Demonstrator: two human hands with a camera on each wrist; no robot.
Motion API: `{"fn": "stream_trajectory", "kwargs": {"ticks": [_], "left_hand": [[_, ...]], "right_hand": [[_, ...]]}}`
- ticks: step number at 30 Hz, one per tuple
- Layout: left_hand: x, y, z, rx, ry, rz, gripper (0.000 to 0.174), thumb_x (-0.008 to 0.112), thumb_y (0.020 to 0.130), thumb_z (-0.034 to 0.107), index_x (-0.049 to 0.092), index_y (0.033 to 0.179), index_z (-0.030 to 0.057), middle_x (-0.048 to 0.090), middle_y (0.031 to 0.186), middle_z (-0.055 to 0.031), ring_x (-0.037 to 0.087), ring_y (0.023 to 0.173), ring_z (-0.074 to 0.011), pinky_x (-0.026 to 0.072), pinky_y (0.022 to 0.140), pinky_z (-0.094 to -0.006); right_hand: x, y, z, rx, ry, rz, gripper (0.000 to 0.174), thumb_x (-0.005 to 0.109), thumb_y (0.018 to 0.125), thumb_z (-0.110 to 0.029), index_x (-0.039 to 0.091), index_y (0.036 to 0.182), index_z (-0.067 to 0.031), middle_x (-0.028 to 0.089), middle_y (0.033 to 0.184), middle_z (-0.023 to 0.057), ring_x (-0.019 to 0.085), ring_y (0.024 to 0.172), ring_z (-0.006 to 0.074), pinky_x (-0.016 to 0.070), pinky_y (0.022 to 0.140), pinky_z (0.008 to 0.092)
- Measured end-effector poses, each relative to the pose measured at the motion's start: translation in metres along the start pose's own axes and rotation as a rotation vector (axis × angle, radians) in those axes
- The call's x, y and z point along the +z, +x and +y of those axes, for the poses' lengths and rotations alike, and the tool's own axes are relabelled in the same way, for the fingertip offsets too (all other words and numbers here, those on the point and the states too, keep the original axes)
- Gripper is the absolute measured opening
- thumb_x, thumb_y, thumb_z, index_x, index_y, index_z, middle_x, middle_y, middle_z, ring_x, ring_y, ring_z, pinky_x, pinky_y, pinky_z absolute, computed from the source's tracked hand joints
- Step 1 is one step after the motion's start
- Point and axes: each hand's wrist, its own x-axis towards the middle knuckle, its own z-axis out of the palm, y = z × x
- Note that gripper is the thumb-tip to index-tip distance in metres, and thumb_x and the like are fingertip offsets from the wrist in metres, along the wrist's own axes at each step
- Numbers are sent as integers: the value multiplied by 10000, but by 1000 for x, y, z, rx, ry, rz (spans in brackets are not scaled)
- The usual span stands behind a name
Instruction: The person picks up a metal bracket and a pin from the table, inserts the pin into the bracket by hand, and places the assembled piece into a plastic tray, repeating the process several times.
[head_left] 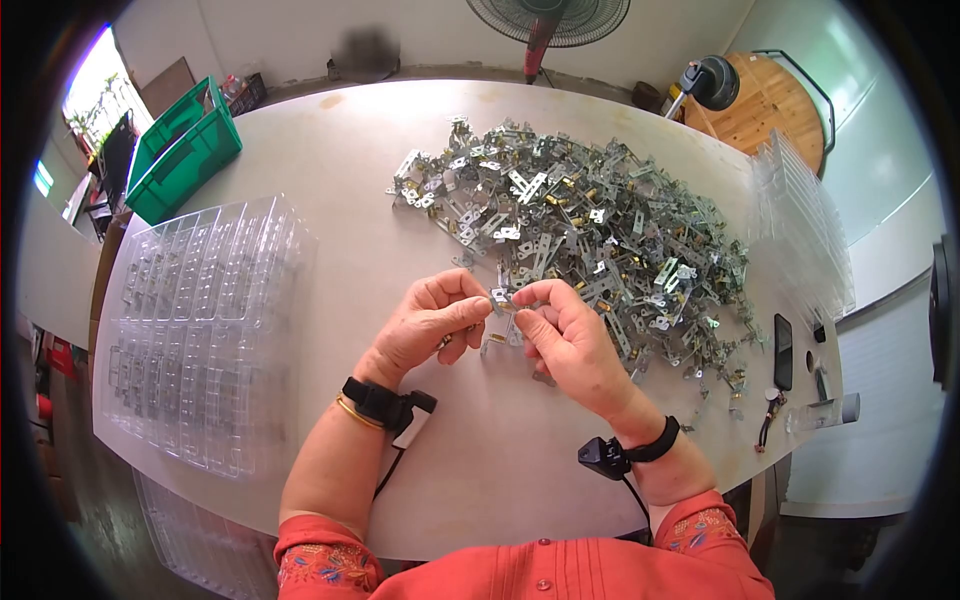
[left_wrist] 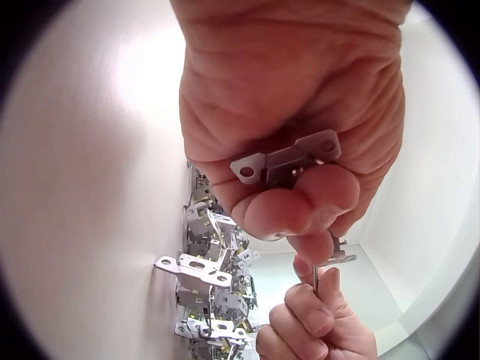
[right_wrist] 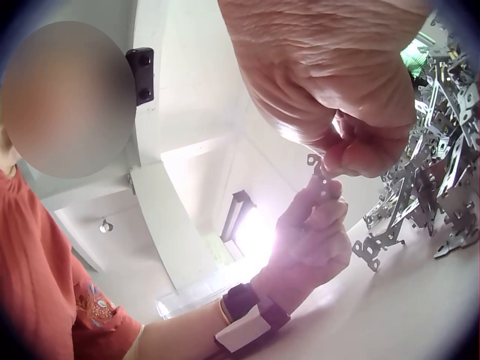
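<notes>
Before the front edge of the heap, both hands meet over the table. My left hand [head_left: 428,318] pinches a small metal bracket [right_wrist: 324,178] between thumb and forefinger. A second metal bracket [left_wrist: 285,159], with a hole in each end tab, lies in the left palm under the curled fingers. Close on the right, my right hand [head_left: 566,342] pinches a thin metal piece [left_wrist: 316,280] against the held bracket; fingertips partly hide where they meet. Just beyond the hands spreads a large heap of metal brackets [head_left: 600,230], some with brass-coloured parts.
Clear plastic trays [head_left: 205,335] stand stacked at the left, holding parts in some slots. Behind them is a green crate [head_left: 185,155]. More clear trays [head_left: 800,220] lean at the right edge, near a phone [head_left: 783,352]. A fan [head_left: 548,20] stands beyond the table.
</notes>
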Motion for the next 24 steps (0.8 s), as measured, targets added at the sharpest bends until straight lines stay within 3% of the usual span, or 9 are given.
{"fn": "stream_trajectory", "kwargs": {"ticks": [7, 13, 23, 24], "left_hand": [[-2, -2, 1, -40, 4, -26, 203, 681, 971, 243, 614, 944, 54, 635, 677, -62, 476, 420, -71, 345, 387, -214], [2, -4, 5, -84, 14, -69, 193, 685, 968, 238, 618, 935, 60, 634, 676, -58, 478, 425, -69, 346, 393, -213], [13, -6, 5, -128, 112, -157, 181, 665, 972, 200, 605, 907, 42, 616, 643, -68, 476, 402, -81, 333, 376, -225], [13, -6, 5, -127, 106, -167, 186, 664, 973, 204, 605, 904, 42, 617, 640, -68, 485, 403, -84, 340, 375, -225]], "right_hand": [[-8, 4, 0, 205, 228, -133, 229, 469, 1071, -246, 588, 1188, -90, 591, 803, -32, 508, 630, 34, 430, 567, 197], [-11, 10, 15, 215, 378, -205, 219, 504, 1060, -279, 607, 1115, -95, 583, 790, -33, 506, 627, 41, 431, 576, 195], [-12, 5, 5, 209, 107, -182, 201, 553, 1034, -267, 574, 1022, -67, 618, 795, -12, 548, 619, 66, 460, 567, 222], [-11, 5, 8, 77, 31, -71, 185, 557, 1030, -241, 574, 1010, -58, 627, 803, -9, 566, 643, 73, 466, 584, 229]]}}
